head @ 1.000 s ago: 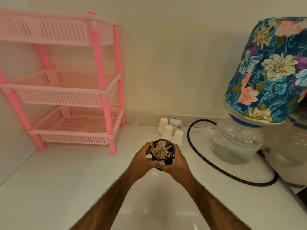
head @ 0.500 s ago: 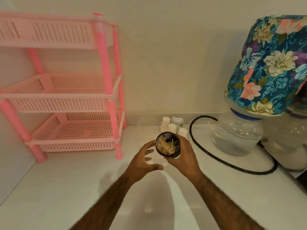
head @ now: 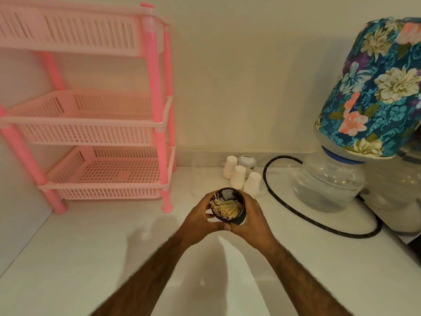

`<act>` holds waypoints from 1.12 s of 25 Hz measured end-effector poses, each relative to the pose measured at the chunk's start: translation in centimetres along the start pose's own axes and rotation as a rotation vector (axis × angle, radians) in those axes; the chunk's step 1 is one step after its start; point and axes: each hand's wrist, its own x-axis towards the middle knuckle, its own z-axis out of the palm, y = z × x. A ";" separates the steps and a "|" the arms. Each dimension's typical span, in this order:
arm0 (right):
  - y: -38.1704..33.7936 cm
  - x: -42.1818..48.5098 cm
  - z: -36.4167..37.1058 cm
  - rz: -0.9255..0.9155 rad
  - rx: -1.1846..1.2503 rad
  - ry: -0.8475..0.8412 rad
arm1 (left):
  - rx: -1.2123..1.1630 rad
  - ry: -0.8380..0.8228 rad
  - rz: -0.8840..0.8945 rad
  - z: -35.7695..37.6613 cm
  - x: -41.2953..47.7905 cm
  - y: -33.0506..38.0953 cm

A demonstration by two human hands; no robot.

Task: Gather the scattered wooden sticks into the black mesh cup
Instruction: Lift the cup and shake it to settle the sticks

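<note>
1. A pink three-tier rack (head: 91, 137) stands at the back left of the white worktop (head: 68, 258).
2. Three upturned white cups (head: 238, 176) cluster just behind the hands, with a small jar (head: 247, 161) behind them.
3. A black hose (head: 296, 216) loops round a clear water bottle (head: 328, 185) under a floral cover (head: 376, 87).
4. The black mesh cup (head: 229, 206) sits between both hands; whether it touches the worktop is unclear.
5. The wooden sticks (head: 225, 208) lie heaped inside it.
6. The left hand (head: 200, 218) and right hand (head: 255, 217) both wrap the cup, thumbs meeting in front.
</note>
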 end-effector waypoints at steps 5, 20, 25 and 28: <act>1.7 0.9 -1.9 -0.015 0.014 -0.037 | 0.014 0.058 0.052 1.7 1.0 0.9; 6.8 4.7 -7.0 -0.263 0.001 -0.172 | -0.001 0.200 0.023 7.5 4.2 2.1; 7.9 4.0 -7.0 -0.250 0.088 -0.160 | -0.028 0.242 0.007 9.2 4.1 2.0; 7.7 4.0 -5.9 -0.193 0.168 -0.111 | -0.020 0.303 -0.016 9.1 4.3 2.0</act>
